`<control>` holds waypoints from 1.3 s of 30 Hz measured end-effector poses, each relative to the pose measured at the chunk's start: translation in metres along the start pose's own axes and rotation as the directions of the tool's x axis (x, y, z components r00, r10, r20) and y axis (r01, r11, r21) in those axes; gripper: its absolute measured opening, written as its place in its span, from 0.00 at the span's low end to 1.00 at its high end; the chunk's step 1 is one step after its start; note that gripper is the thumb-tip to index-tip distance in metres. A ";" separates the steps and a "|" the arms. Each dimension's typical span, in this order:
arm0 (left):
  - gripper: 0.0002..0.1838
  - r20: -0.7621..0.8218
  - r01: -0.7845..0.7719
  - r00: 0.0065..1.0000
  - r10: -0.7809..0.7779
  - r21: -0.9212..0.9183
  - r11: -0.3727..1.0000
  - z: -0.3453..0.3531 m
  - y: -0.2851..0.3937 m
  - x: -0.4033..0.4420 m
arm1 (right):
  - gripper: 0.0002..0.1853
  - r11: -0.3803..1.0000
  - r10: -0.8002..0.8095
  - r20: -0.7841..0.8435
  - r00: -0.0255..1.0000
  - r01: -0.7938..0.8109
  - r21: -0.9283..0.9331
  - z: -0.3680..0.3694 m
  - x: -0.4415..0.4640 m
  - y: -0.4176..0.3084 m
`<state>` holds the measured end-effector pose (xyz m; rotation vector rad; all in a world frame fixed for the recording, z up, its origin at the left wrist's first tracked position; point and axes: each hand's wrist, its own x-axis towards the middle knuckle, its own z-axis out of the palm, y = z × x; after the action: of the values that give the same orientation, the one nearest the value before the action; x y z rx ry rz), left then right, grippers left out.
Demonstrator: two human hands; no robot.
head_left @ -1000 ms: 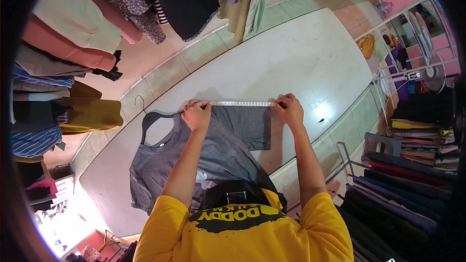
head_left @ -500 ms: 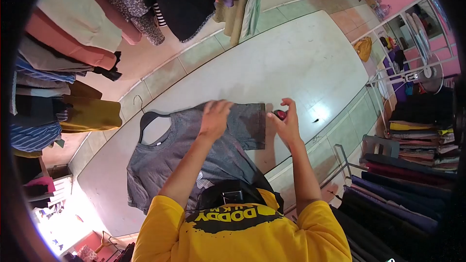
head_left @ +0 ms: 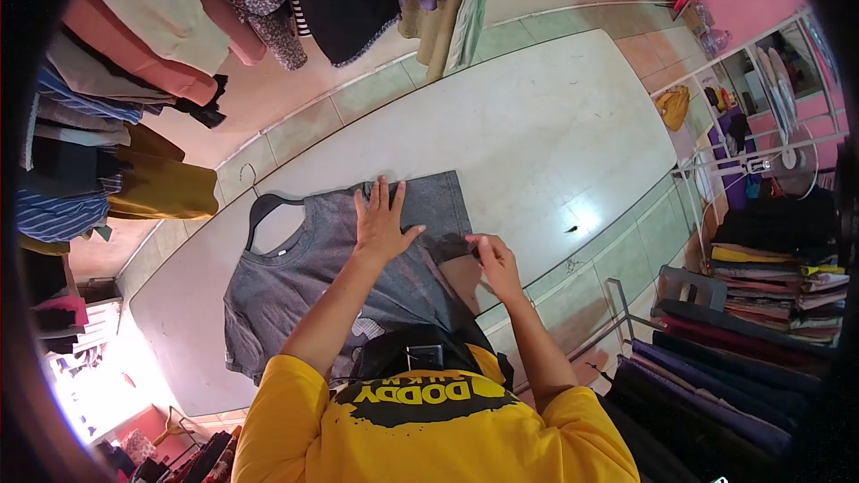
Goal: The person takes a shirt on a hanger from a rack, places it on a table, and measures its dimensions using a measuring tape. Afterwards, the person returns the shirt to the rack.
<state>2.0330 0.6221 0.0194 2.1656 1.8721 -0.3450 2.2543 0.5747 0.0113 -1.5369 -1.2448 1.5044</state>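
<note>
The left hand [head_left: 382, 231] lies splayed, gripping nothing, the grey short-sleeved fabric T-shirt [head_left: 329, 237] beneath its fingers; the right hand [head_left: 497, 266] curls beside the sleeve [head_left: 438, 201], hold unclear. Tugging there could wrinkle it.

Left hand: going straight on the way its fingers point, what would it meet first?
The left hand has bare tabletop ahead; beyond it, probably the hanging clothes first, though depth is unclear.
</note>
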 end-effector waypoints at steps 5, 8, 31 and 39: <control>0.28 -0.343 -0.180 0.937 0.062 -0.325 0.928 0.006 0.027 -0.001 | 0.17 0.929 0.092 0.165 0.982 -0.145 0.341 0.001 -0.007 -0.012; 0.16 -0.170 -0.226 0.973 0.155 -0.832 0.506 0.000 0.045 0.003 | 0.18 0.977 -0.023 0.037 0.999 0.015 0.211 0.018 -0.007 0.006; 0.06 -0.459 -0.168 0.868 -0.189 -0.630 0.758 0.018 0.051 0.096 | 0.18 0.911 -0.214 -0.076 0.974 0.171 -0.377 0.012 -0.031 0.001; 0.06 -0.451 -0.169 0.871 -0.195 -0.648 0.743 0.018 0.048 0.097 | 0.22 0.869 -0.133 -0.017 0.991 0.108 -0.482 0.015 -0.055 -0.002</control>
<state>2.0936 0.6993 -0.0286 1.7951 1.8240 0.8653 2.2448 0.5221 0.0307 -1.7494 -1.7444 1.1143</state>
